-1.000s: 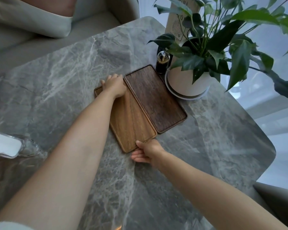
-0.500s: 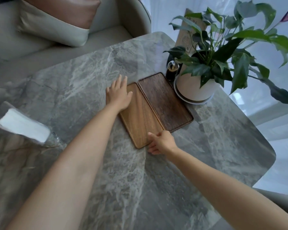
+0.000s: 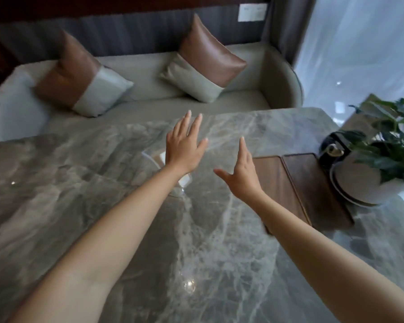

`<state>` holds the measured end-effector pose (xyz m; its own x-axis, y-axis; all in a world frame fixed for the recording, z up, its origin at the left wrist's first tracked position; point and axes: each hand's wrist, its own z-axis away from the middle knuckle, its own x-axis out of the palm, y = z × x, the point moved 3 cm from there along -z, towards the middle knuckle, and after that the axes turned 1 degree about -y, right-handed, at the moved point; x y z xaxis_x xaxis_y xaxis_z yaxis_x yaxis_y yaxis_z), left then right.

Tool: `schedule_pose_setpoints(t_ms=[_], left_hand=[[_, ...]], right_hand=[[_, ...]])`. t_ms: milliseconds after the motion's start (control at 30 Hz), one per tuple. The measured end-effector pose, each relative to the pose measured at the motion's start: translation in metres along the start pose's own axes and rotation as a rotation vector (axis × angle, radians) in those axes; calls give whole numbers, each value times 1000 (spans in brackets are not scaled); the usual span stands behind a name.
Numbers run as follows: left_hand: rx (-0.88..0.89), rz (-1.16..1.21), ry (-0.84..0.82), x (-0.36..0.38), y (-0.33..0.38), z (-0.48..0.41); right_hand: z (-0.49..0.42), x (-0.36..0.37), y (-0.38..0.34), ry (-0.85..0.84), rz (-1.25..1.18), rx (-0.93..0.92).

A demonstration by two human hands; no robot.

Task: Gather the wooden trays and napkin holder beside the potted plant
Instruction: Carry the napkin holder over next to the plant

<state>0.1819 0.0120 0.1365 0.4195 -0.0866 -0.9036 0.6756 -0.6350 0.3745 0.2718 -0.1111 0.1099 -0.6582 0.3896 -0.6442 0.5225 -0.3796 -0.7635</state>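
Observation:
Two wooden trays lie side by side on the marble table (image 3: 103, 206): a lighter tray (image 3: 275, 183) and a darker tray (image 3: 313, 187) against the white pot of the potted plant (image 3: 387, 155). A clear napkin holder (image 3: 184, 180) with white napkins stands mid-table, mostly hidden behind my left hand (image 3: 183, 145). That hand hovers over it with fingers spread, holding nothing. To the holder's right, my right hand (image 3: 240, 171) is open, thumb out, just left of the lighter tray.
A small dark toothpick jar (image 3: 331, 150) stands behind the darker tray beside the pot. A grey sofa (image 3: 149, 75) with two brown-and-grey cushions runs along the table's far edge. A sheer curtain hangs at right.
Both hands have left the lighter tray and moved left toward the napkin holder. The view has swung left and up, so the trays and plant now sit at the right.

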Motion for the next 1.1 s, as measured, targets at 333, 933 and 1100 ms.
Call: schedule_pose_setpoints(t_ms=[333, 933, 1100], left_hand=[[-360, 93, -181, -12, -140, 12], [-403, 458, -314, 29, -159, 11], [-364, 444, -300, 21, -133, 19]], right_hand=[[-20, 95, -56, -195, 269, -124], [-10, 127, -38, -66, 171, 160], [6, 108, -32, -25, 130, 165]])
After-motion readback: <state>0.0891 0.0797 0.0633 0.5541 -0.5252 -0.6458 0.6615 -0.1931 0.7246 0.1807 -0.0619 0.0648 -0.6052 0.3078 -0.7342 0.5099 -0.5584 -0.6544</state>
